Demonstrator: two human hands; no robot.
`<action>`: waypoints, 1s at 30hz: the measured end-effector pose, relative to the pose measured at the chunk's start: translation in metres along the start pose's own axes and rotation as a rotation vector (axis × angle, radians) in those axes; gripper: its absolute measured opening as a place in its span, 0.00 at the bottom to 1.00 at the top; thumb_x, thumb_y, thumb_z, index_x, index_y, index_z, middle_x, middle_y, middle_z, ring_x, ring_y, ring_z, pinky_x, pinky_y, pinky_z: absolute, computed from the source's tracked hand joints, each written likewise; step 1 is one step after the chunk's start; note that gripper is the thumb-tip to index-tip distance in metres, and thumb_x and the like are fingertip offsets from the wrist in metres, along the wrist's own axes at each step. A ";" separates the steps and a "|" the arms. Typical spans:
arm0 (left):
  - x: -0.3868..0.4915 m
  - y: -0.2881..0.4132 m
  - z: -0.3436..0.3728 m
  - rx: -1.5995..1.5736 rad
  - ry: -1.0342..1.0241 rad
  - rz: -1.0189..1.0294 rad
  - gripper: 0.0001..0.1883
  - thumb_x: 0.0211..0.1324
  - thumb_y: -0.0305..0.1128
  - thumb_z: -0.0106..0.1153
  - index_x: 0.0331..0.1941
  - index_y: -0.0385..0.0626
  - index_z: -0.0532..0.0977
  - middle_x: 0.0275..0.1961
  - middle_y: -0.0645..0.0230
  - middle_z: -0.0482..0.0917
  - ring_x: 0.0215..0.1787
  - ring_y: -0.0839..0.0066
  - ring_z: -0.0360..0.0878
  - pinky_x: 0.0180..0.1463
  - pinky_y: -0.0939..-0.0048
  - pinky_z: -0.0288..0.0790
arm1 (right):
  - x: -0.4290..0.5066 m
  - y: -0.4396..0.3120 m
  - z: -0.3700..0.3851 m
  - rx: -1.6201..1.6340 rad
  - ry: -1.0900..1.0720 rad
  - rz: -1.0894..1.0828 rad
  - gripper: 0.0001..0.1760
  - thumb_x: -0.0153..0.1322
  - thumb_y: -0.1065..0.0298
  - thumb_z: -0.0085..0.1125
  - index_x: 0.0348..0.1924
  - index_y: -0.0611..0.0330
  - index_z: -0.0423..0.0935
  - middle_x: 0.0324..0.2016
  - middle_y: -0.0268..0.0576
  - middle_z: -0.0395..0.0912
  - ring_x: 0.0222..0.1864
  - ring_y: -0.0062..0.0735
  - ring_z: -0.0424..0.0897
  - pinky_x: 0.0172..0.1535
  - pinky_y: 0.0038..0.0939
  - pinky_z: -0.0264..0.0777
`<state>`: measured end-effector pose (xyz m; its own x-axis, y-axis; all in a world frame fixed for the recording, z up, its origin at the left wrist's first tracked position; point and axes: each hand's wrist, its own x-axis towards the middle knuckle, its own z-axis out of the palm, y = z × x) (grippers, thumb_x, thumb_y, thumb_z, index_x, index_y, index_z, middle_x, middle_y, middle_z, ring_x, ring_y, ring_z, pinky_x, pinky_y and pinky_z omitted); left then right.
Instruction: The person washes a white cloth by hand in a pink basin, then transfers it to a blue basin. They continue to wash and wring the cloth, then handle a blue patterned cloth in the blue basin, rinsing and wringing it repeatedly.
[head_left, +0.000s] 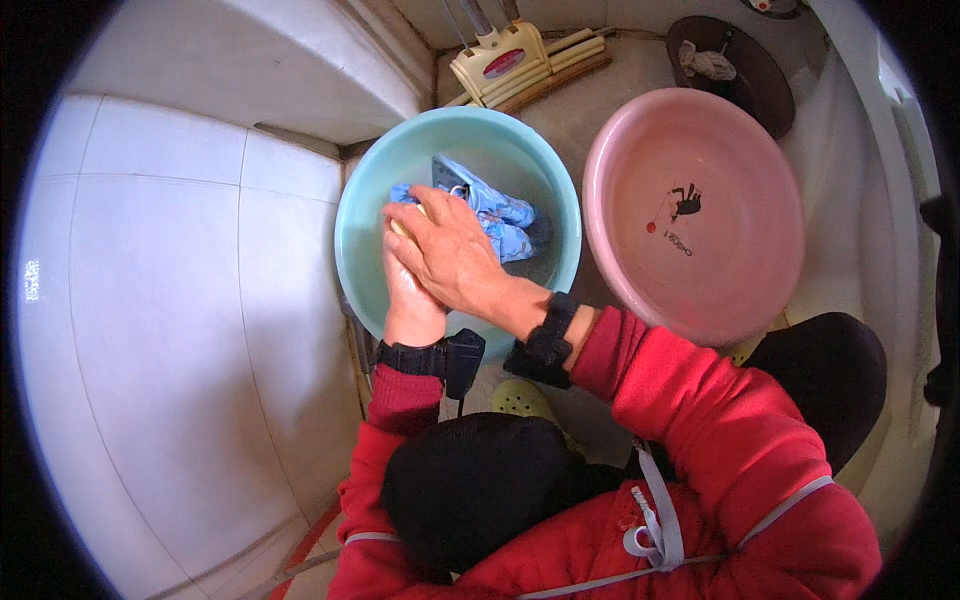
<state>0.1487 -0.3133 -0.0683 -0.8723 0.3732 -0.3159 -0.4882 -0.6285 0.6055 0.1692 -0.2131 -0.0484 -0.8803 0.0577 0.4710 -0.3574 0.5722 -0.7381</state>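
Note:
A wet blue patterned cloth (508, 238) lies bunched in a light-blue plastic basin (347, 225). Over its left end, my right hand (457, 244) presses down with a pale yellow bar, likely soap (407, 223), under its fingers. Beneath it, my left hand (405, 281) is mostly covered; only its wrist side and edge show, and whether it grips the cloth is hidden. A dark flat edge, perhaps a board, shows behind the cloth.
A pink plastic basin (712, 247) stands to the right. Behind are a sponge mop head (504, 64) and a dark oval lid-like object (757, 90) with a pale cloth on it. A tiled wall (165, 262) borders the left. My knees and a green clog (519, 397) are close below.

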 end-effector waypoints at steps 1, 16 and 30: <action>0.000 0.000 -0.002 -0.005 -0.078 0.001 0.22 0.66 0.50 0.37 0.55 0.49 0.67 0.57 0.64 0.70 0.60 0.66 0.68 0.62 0.63 0.63 | -0.005 -0.001 0.003 -0.006 0.071 -0.009 0.17 0.68 0.57 0.51 0.46 0.56 0.73 0.48 0.55 0.68 0.48 0.53 0.68 0.53 0.46 0.60; 0.007 -0.015 0.021 0.043 0.183 -0.105 0.23 0.66 0.52 0.39 0.50 0.47 0.71 0.55 0.66 0.75 0.54 0.70 0.74 0.58 0.64 0.68 | 0.015 0.021 -0.014 0.290 0.029 0.377 0.14 0.66 0.61 0.48 0.36 0.62 0.75 0.33 0.57 0.76 0.39 0.59 0.73 0.46 0.47 0.67; -0.003 -0.014 0.014 0.307 -0.030 0.260 0.21 0.62 0.40 0.42 0.55 0.42 0.67 0.54 0.62 0.74 0.56 0.65 0.72 0.61 0.64 0.66 | 0.002 0.032 -0.007 0.206 0.186 0.149 0.14 0.65 0.63 0.49 0.39 0.61 0.71 0.37 0.54 0.72 0.43 0.55 0.69 0.49 0.46 0.63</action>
<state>0.1588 -0.2967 -0.0657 -0.9623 0.2509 -0.1049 -0.2165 -0.4732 0.8540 0.1582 -0.1895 -0.0675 -0.8624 0.2875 0.4166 -0.3016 0.3692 -0.8790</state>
